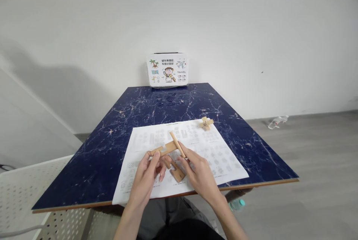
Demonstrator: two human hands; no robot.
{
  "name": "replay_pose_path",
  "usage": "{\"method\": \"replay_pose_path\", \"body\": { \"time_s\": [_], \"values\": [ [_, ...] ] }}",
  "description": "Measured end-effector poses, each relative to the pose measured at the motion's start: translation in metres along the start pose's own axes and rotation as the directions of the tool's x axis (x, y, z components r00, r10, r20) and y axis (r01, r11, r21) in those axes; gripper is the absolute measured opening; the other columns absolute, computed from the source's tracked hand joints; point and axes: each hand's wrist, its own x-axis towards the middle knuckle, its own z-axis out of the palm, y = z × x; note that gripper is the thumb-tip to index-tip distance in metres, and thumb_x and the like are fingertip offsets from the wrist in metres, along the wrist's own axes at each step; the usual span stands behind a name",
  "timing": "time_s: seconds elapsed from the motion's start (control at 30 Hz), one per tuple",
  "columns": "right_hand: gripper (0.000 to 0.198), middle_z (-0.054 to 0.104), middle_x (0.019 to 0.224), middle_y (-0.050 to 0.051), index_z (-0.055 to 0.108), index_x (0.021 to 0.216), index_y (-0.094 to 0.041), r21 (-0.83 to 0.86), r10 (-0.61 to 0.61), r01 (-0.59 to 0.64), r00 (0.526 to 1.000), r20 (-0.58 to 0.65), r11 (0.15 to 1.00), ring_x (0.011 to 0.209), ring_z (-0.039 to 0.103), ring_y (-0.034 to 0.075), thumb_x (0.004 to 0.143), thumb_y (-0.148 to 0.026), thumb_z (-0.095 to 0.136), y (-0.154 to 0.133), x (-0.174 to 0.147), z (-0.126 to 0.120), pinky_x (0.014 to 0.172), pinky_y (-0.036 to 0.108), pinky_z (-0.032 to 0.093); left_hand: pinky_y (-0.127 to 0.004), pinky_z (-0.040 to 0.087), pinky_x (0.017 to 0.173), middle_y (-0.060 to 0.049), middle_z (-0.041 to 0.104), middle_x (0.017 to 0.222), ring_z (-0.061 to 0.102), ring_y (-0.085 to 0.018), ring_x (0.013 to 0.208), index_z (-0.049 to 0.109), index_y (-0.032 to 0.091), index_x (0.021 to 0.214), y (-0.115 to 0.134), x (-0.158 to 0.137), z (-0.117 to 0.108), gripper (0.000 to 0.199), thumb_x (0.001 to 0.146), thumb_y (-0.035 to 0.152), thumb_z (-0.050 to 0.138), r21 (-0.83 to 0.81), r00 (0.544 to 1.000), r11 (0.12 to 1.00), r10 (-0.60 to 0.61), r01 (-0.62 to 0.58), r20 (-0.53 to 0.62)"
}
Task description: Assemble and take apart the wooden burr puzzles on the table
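Note:
Between my hands, a flat notched wooden puzzle piece point(169, 148) is held above the paper. My left hand point(148, 169) pinches its left end between thumb and fingers. At its right end a narrow wooden strip point(177, 144) stands crosswise against it, and my right hand point(198, 169) grips the lower end of that strip. Whether the two are locked together or only touching, I cannot tell. Below them, another notched wooden piece point(176, 173) lies on the printed sheet point(223, 160), partly behind my left fingers.
A small cross-shaped wooden assembly point(206, 123) rests on the sheet's far right corner. At the back of the dark blue marbled table point(117, 120) stands a white printed case point(167, 70) against the wall. A perforated white basket point(25, 184) is at left; a plastic bottle point(278, 121) lies on the floor.

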Motion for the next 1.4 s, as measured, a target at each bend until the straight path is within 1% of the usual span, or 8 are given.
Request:
{"method": "replay_pose_path", "body": {
  "time_s": [0.1, 0.3, 0.63, 0.8, 1.0, 1.13, 1.27, 1.4],
  "values": [
    [0.050, 0.069, 0.137, 0.009, 0.046, 0.157, -0.028, -0.003, -0.008, 0.008, 1.000, 0.009, 1.000, 0.118, 0.069, 0.026, 0.108, -0.025, 0.044, -0.0012, -0.0005, -0.0006, 0.097, 0.036, 0.057, -0.022, 0.036, 0.045, -0.007, 0.073, 0.093, 0.049, -0.007, 0.052, 0.058, 0.016, 0.090, -0.0019, 0.0000, -0.0020, 0.039, 0.090, 0.053, 0.073, 0.003, 1.000, 1.000, 0.012, -0.012, 0.016],
    [0.052, 0.077, 0.103, 0.009, 0.046, 0.158, -0.024, -0.088, 0.043, -0.040, 0.999, 0.034, 0.995, 0.085, 0.073, 0.023, 0.106, -0.023, 0.042, 0.0030, -0.0026, 0.0008, 0.075, 0.031, 0.058, -0.023, 0.036, 0.042, -0.004, 0.071, 0.084, 0.046, -0.008, 0.045, 0.057, 0.019, 0.095, -0.0065, 0.0002, -0.0042, 0.039, 0.094, 0.057, 0.064, 0.111, 0.996, 0.994, 0.001, -0.011, 0.094],
    [0.050, 0.070, 0.078, 0.002, 0.050, 0.155, -0.023, -0.058, 0.132, -0.130, 0.991, 0.028, 0.990, 0.064, 0.064, 0.018, 0.106, -0.031, 0.042, 0.0057, 0.0009, 0.0021, 0.066, 0.027, 0.052, -0.023, 0.036, 0.041, -0.002, 0.068, 0.076, 0.045, -0.009, 0.044, 0.056, 0.018, 0.095, 0.0003, -0.0071, 0.0032, 0.039, 0.099, 0.057, 0.055, 0.265, 0.986, 0.964, -0.049, 0.005, 0.158],
    [0.054, 0.070, 0.083, 0.002, 0.041, 0.161, -0.023, -0.072, 0.098, -0.096, 0.995, 0.023, 0.993, 0.063, 0.060, 0.017, 0.108, -0.033, 0.039, 0.0058, 0.0000, 0.0020, 0.063, 0.026, 0.051, -0.022, 0.037, 0.043, -0.002, 0.066, 0.073, 0.045, -0.009, 0.045, 0.057, 0.018, 0.086, 0.0008, -0.0076, 0.0031, 0.042, 0.100, 0.058, 0.052, 0.296, 0.981, 0.955, -0.037, -0.022, 0.193],
    [0.058, 0.070, 0.089, 0.004, 0.030, 0.165, -0.026, -0.059, 0.056, -0.053, 0.997, 0.059, 0.997, 0.074, 0.065, 0.020, 0.108, -0.029, 0.039, 0.0047, -0.0012, 0.0010, 0.068, 0.028, 0.051, -0.022, 0.037, 0.043, -0.004, 0.068, 0.080, 0.045, -0.008, 0.045, 0.057, 0.018, 0.086, -0.0011, -0.0066, 0.0005, 0.042, 0.102, 0.057, 0.049, 0.311, 0.979, 0.949, -0.019, -0.046, 0.203],
    [0.061, 0.066, 0.084, 0.003, 0.022, 0.167, -0.028, -0.119, 0.025, -0.013, 0.995, 0.096, 0.993, 0.067, 0.059, 0.019, 0.107, -0.024, 0.035, 0.0002, -0.0018, -0.0004, 0.063, 0.027, 0.046, -0.021, 0.035, 0.043, -0.002, 0.066, 0.074, 0.042, -0.007, 0.044, 0.056, 0.019, 0.086, -0.0009, -0.0067, -0.0016, 0.042, 0.104, 0.056, 0.047, 0.306, 0.973, 0.951, -0.026, -0.046, 0.229],
    [0.063, 0.062, 0.080, 0.001, 0.020, 0.168, -0.027, -0.147, -0.001, 0.021, 0.991, 0.132, 0.989, 0.065, 0.055, 0.018, 0.106, -0.020, 0.034, -0.0018, -0.0020, -0.0004, 0.061, 0.026, 0.044, -0.021, 0.035, 0.043, -0.002, 0.066, 0.070, 0.041, -0.007, 0.044, 0.054, 0.019, 0.087, 0.0000, -0.0080, -0.0016, 0.040, 0.105, 0.054, 0.046, 0.309, 0.969, 0.950, -0.024, -0.054, 0.244],
    [0.065, 0.065, 0.086, 0.003, 0.018, 0.168, -0.027, -0.137, -0.012, 0.031, 0.990, 0.138, 0.990, 0.070, 0.058, 0.019, 0.106, -0.020, 0.035, -0.0010, -0.0012, 0.0002, 0.063, 0.027, 0.046, -0.021, 0.035, 0.043, -0.002, 0.066, 0.071, 0.042, -0.007, 0.045, 0.053, 0.019, 0.087, 0.0003, -0.0086, -0.0014, 0.040, 0.105, 0.055, 0.046, 0.310, 0.971, 0.949, -0.017, -0.061, 0.240]
  ]
}}
